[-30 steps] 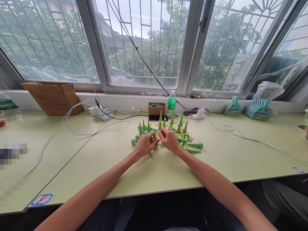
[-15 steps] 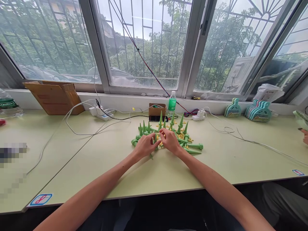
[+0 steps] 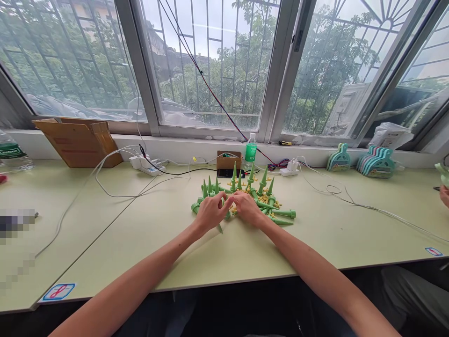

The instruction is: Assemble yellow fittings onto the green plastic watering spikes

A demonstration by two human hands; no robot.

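Observation:
My left hand [image 3: 211, 210] is closed in a pinch, thumb and forefinger pointing right. My right hand [image 3: 248, 207] is closed too, and its fingertips meet those of the left. Whatever lies between them is hidden by the fingers. Around both hands spreads a pile of green plastic spikes [image 3: 263, 180] with ribbed caps; several stand point up, others lie flat. Small yellow plastic pieces [image 3: 275, 204] are scattered among them. A green spike tip [image 3: 220, 229] pokes out under my left hand, and a lying spike [image 3: 284, 213] is right of my right hand.
Behind the pile are a phone [image 3: 229, 173], a small cardboard box [image 3: 229, 160] and a green-labelled bottle [image 3: 250, 150]. White cables and power strips [image 3: 149, 166] run along the back. Teal handled items [image 3: 377, 163] stand at the right. Another person's hand [image 3: 445, 195] shows at the right edge.
My right hand has come slightly down and left, its fingertips now meeting my left hand's. The left hand has hardly moved. At the right edge, the other person's hand has shifted slightly.

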